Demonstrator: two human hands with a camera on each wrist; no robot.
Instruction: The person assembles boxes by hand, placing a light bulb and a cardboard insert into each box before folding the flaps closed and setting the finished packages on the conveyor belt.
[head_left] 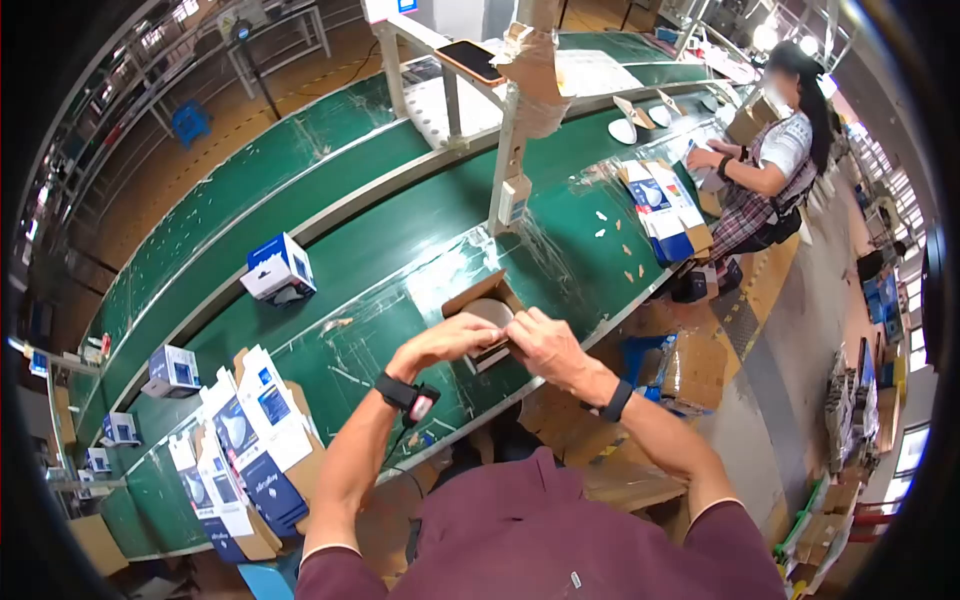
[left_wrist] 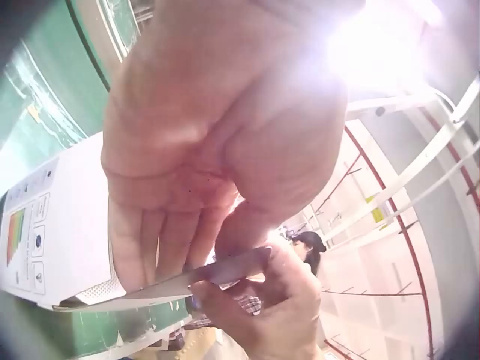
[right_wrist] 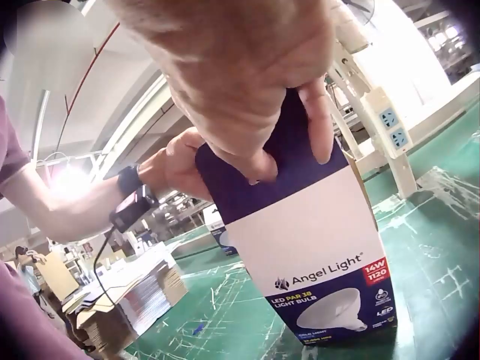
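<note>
An upright light bulb box (head_left: 486,362), printed "Angel Light", stands open-topped on the green conveyor in front of me. In the right wrist view, the box (right_wrist: 300,240) has a dark blue upper part and a bulb picture below. A rounded whitish thing (head_left: 490,312) shows in its opening, partly covered by my hands. My left hand (head_left: 448,340) pinches the near flap, its fingers reaching past the edge in the left wrist view. With thumb and fingers, my right hand (head_left: 548,345) grips the same flap (left_wrist: 225,268) at its other end.
Stacks of flat cartons (head_left: 245,440) lie to the left. Several made-up boxes, one being a blue-white box (head_left: 280,270), stand farther along the belt. A post with a socket (head_left: 513,200) rises beyond my hands. Another person (head_left: 785,150) works at the right beside more flat cartons (head_left: 660,205).
</note>
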